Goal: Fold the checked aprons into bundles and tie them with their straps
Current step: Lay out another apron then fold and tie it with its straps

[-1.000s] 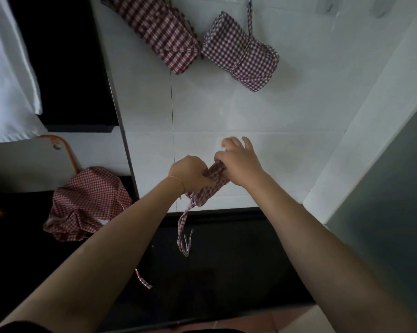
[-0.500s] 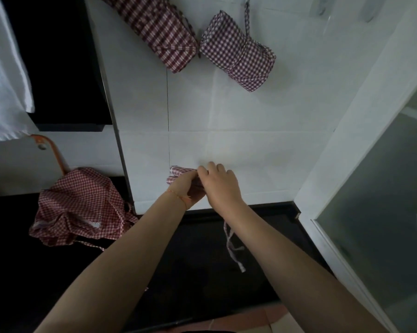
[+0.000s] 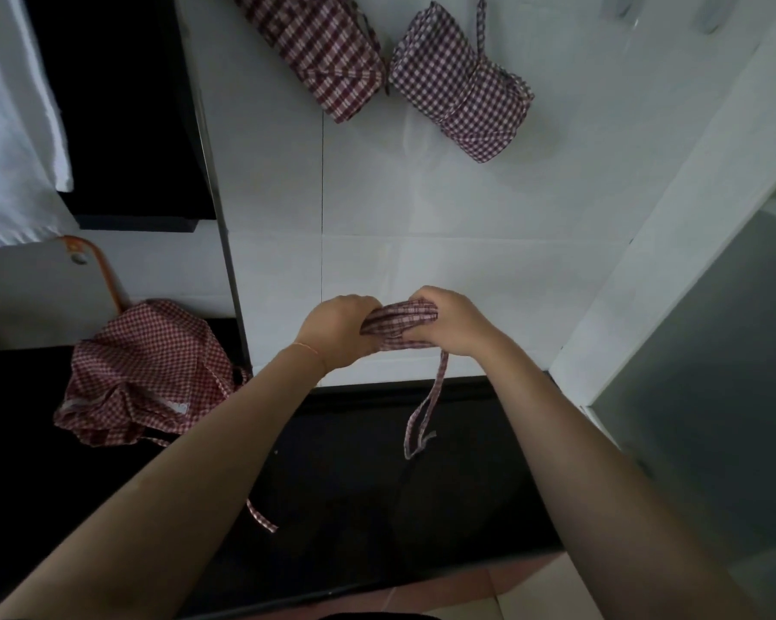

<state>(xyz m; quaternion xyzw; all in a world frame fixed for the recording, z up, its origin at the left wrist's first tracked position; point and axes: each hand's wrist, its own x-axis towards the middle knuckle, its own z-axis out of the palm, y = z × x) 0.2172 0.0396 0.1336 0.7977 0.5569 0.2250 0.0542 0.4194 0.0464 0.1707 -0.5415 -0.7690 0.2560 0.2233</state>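
Note:
A small rolled checked apron bundle (image 3: pixel 398 325) lies between my hands above the near edge of the white counter (image 3: pixel 466 243). My left hand (image 3: pixel 337 329) grips its left end and my right hand (image 3: pixel 454 322) grips its right end. A strap (image 3: pixel 426 409) hangs from under my right hand over the dark counter front. Another strap end (image 3: pixel 261 520) shows below my left forearm. Two tied checked bundles lie at the far side: a red one (image 3: pixel 319 47) and a purple one (image 3: pixel 462 82). A loose red checked apron (image 3: pixel 149 373) lies crumpled at the left.
A white cloth (image 3: pixel 10 127) hangs at the upper left beside a dark opening. An orange curved handle (image 3: pixel 100 270) sticks up behind the loose apron. A white ledge and a frosted glass panel (image 3: pixel 712 351) border the counter on the right.
My hands have parted, each now at one end of the bundle, which shows between them. The hanging strap stays on the right side, where it swung from the left a second ago.

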